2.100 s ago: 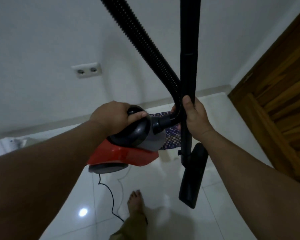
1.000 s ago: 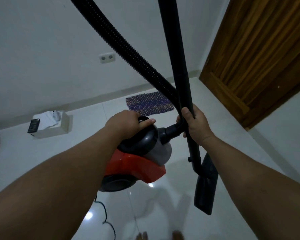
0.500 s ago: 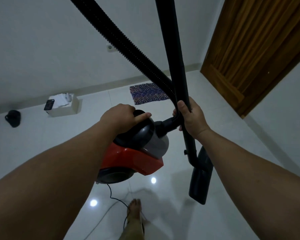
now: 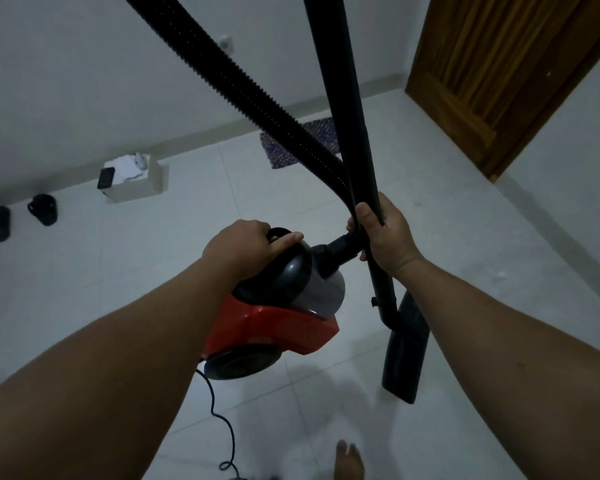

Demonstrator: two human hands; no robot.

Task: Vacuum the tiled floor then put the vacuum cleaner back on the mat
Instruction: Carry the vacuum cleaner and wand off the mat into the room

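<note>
A bare foot (image 4: 350,459) and a trailing black cord (image 4: 219,420) are seen nearest. The red-and-grey canister vacuum cleaner (image 4: 278,317) is held off the white tiled floor (image 4: 465,244), its handle clasped by the left hand (image 4: 243,245); the black rigid wand (image 4: 354,140) and ribbed black hose (image 4: 257,95) are gripped together by the right hand (image 4: 385,233). The purple woven mat (image 4: 284,150) lies farther off by the wall.

We are seeing the red-and-grey vacuum cleaner (image 4: 278,320) hanging tilted above the white tiled floor (image 4: 465,244), its cord trailing down; the patterned mat (image 4: 284,150) is lying by the far wall.
</note>
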